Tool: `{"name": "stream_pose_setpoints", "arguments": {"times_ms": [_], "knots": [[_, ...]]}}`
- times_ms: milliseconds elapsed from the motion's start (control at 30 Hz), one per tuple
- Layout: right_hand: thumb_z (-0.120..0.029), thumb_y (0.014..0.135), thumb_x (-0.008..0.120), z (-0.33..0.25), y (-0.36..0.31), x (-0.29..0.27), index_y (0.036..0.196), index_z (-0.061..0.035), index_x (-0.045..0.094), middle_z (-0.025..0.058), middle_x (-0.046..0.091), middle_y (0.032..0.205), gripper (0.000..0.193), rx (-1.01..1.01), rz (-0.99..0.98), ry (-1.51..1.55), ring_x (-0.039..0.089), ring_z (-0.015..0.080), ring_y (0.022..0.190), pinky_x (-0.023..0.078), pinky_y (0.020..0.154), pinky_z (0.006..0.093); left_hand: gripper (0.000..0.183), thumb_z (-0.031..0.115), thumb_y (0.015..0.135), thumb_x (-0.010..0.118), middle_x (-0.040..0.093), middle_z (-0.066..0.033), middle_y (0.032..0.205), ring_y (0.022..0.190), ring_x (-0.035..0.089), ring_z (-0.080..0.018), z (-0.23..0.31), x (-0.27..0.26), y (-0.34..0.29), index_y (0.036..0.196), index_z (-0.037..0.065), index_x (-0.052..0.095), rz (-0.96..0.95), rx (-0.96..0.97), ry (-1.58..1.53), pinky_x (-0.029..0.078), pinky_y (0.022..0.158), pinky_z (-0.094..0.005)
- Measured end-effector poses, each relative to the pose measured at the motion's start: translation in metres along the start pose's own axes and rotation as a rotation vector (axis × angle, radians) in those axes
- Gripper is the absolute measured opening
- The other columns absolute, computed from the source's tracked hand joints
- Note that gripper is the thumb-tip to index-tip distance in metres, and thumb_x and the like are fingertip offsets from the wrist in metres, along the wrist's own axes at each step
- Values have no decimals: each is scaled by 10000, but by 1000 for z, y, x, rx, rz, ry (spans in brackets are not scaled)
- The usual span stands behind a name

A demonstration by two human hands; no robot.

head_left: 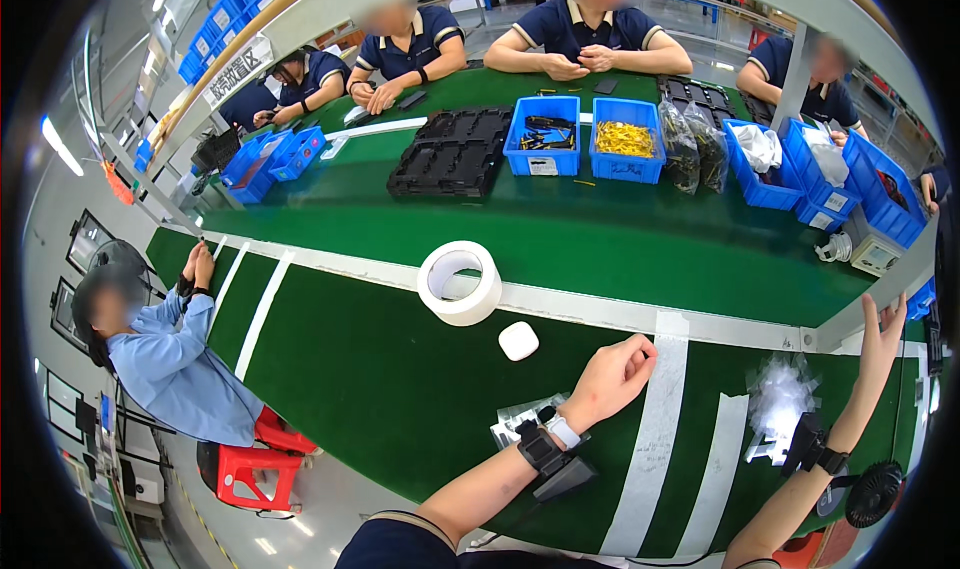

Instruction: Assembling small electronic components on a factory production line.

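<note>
My left hand [612,381] is closed, its fingers curled at the left edge of a long white tape strip [655,419] on the green tabletop [380,369]. Whatever those fingers may hold is hidden. Raised at the far right, my right hand [880,337] has its fingers stretched and apart beside a white post [865,314], with nothing visible in it. Left of my left hand lies a small white rounded case [518,341]. Behind that, a big roll of white tape [459,283] rests at the rail. A shorter strip [718,469] sits between my arms.
Clear plastic bags [783,399] lie near my right forearm, with a small black fan [875,494] beside it. Across the rail stand blue bins [541,159], black trays [447,154] and bagged parts [680,154]. Several people sit around; one in light blue [185,369] is at left.
</note>
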State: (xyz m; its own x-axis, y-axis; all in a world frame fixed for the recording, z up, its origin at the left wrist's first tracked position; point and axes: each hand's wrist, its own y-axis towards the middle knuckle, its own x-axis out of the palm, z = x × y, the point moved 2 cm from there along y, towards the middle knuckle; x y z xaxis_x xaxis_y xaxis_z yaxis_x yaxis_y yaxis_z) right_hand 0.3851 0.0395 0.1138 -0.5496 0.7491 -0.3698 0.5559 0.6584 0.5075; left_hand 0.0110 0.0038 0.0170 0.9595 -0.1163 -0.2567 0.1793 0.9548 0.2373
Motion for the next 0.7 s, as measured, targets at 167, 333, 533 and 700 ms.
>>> {"name": "stream_pose_setpoints", "arguments": {"times_ms": [167, 333, 533, 700], "knots": [[-230, 792, 630, -4, -1, 5, 1323, 11, 272, 183, 449, 1228, 684, 45, -12, 13, 425, 216, 1146, 327, 947, 322, 50, 45, 807, 556, 429, 20, 531, 452, 386, -30, 1, -2, 1, 837, 18, 527, -4, -2, 21, 325, 429, -198], [-210, 806, 623, 11, 5, 7, 1323, 18, 265, 188, 454, 1205, 669, -72, 17, -19, 437, 203, 1123, 358, 913, 308, 49, 49, 811, 551, 430, 24, 534, 458, 388, -28, -1, 0, 2, 835, 17, 523, -1, 5, -4, 324, 429, -197], [-191, 812, 618, 7, 5, 7, 1324, 18, 259, 183, 454, 1199, 659, -65, 21, -15, 446, 203, 1110, 384, 885, 303, 51, 57, 814, 551, 431, 22, 533, 455, 392, -33, 0, 0, 4, 836, 17, 526, -6, -1, -5, 330, 433, -201], [-197, 810, 619, 14, 3, 15, 1332, 7, 251, 198, 431, 1223, 671, -95, -5, -3, 432, 225, 1131, 384, 889, 314, 58, 65, 815, 553, 440, 18, 534, 455, 401, -36, -5, -2, 0, 836, 18, 525, 15, 2, 9, 334, 432, -204]]}}
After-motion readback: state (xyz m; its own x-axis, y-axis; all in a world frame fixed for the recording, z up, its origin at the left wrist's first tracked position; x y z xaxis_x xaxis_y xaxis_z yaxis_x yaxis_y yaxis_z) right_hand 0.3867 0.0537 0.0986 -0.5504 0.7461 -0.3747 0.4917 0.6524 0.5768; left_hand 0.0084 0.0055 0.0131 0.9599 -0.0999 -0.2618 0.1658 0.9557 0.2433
